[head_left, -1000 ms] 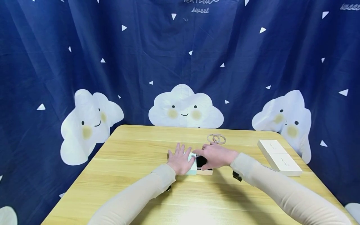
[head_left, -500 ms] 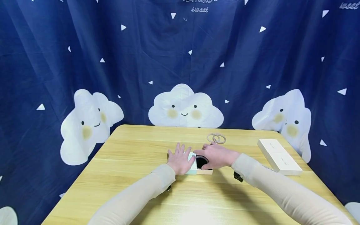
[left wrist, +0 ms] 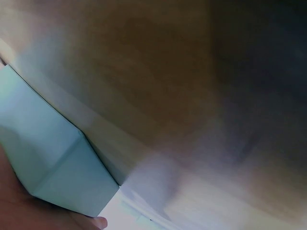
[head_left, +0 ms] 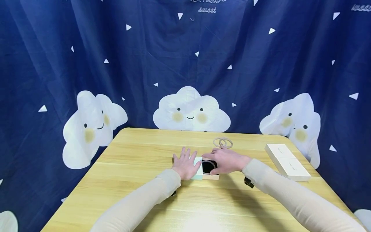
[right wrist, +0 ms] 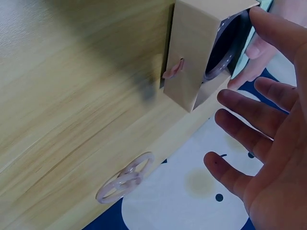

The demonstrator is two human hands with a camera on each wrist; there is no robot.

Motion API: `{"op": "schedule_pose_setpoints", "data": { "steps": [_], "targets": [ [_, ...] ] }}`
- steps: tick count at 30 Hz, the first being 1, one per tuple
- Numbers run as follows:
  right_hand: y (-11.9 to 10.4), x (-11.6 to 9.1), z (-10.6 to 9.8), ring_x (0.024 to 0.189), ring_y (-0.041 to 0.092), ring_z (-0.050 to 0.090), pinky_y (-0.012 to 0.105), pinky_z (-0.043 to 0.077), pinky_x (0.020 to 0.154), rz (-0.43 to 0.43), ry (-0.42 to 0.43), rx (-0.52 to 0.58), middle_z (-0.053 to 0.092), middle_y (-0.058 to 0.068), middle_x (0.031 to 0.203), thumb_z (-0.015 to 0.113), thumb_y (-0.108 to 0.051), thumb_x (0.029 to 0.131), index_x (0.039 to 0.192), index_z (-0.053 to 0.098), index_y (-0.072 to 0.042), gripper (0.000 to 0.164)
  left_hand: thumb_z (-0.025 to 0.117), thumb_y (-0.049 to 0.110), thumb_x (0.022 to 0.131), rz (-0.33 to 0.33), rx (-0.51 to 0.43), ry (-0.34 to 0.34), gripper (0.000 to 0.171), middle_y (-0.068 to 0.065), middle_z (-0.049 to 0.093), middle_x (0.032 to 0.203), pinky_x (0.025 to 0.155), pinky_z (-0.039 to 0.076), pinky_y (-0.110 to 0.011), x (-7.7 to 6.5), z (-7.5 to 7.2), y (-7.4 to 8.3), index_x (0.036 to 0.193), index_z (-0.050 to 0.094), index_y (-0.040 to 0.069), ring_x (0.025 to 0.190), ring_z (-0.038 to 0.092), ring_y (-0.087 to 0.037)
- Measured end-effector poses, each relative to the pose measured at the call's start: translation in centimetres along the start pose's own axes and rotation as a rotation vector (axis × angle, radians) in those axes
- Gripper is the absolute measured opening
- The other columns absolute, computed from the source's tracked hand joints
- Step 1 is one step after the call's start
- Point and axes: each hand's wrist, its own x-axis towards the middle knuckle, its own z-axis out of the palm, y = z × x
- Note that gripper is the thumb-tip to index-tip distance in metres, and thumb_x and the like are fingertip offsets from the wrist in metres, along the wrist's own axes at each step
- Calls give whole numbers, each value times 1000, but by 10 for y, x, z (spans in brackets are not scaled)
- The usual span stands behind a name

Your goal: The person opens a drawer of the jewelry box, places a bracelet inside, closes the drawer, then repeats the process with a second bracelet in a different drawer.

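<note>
My left hand (head_left: 185, 166) lies spread on top of a pale green box sleeve (head_left: 198, 172), fingers straight. From the sleeve's right end a beige drawer (head_left: 210, 177) sticks out, with a small pink ribbon pull (right wrist: 175, 70) on its end face. Inside, on black lining, rests a greyish-pink bangle (right wrist: 220, 68). My right hand (head_left: 229, 160) hovers over the drawer's right part. In the right wrist view its fingers are apart with nothing between them, and the thumb tip overlaps the drawer's rim. Part of the sleeve is hidden under the left hand.
Behind the right hand, two overlapping pinkish bangles (right wrist: 127, 177) lie on the wooden table (head_left: 139, 151). Two white boxes (head_left: 292, 166) stand end to end near the right edge. A dark blue curtain (head_left: 139, 71) with white clouds hangs behind the table.
The right hand has shifted slightly right, off the bangle in the drawer, so more of that bangle and its black lining shows. The left hand has stayed on the sleeve.
</note>
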Motion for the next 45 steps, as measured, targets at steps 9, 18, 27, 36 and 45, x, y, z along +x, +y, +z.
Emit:
{"op": "schedule_pose_setpoints", "data": {
  "steps": [9, 18, 27, 36, 45],
  "targets": [
    [2, -10, -2, 129, 33, 55, 66, 38, 107, 22, -9, 48, 66, 5, 134, 83, -47, 80, 147, 52, -16, 80, 15, 63, 103, -5, 5, -10, 68, -11, 19, 169, 114, 14, -75, 0, 0, 0, 162, 21, 28, 157, 2, -34],
    [6, -17, -2, 132, 37, 54, 63, 41, 106, 27, -5, 77, 63, 10, 138, 84, -45, 78, 148, 50, -10, 86, 12, 63, 104, 5, 4, -8, 69, -11, 18, 169, 113, 15, -76, 0, 1, -2, 163, 20, 28, 157, 2, -35],
    [11, -22, 7, 131, 33, 55, 60, 44, 104, 62, -9, 65, 62, 9, 140, 84, -49, 77, 149, 48, -12, 89, 13, 63, 104, 11, -6, -7, 69, -12, 17, 169, 114, 13, -76, 0, 1, -3, 163, 20, 27, 157, 1, -35],
    [14, -25, 9, 128, 32, 57, 59, 46, 101, 68, -6, 73, 64, 11, 136, 84, -51, 77, 149, 48, -10, 90, 16, 63, 103, 6, -23, -15, 69, -12, 17, 169, 114, 13, -76, 0, -1, -1, 162, 21, 28, 157, 0, -35],
    [16, -25, 13, 124, 31, 59, 55, 49, 100, 71, -3, 79, 66, 10, 133, 84, -50, 77, 149, 48, -10, 89, 15, 62, 104, 8, -39, -12, 69, -13, 17, 169, 114, 11, -76, -1, -1, 0, 162, 20, 27, 157, -1, -35]
  ]
}}
